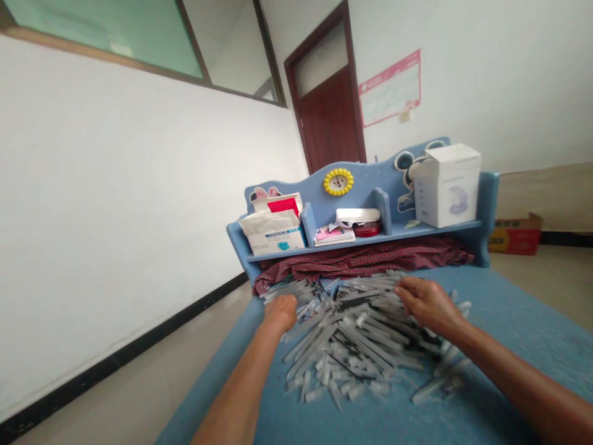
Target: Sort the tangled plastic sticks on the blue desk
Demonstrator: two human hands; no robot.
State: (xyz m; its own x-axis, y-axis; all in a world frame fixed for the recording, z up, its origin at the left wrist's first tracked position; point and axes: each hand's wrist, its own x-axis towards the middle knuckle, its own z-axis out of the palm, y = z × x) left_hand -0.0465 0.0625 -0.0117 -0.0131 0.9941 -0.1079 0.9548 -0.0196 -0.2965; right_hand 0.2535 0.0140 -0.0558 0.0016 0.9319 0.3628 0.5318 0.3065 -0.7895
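Note:
A big heap of thin clear plastic tubes lies on a blue table top. My left hand rests at the heap's left edge, fingers curled down into the tubes. My right hand lies on the heap's right side, knuckles up and fingers bent into the pile. What either hand grips, if anything, is hidden under the fingers and smeared by blur.
A blue shelf unit stands at the table's far end with a white box, a yellow clock, papers and a tissue pack. A red checked cloth lies below it. A white wall runs along the left; a brown door is behind.

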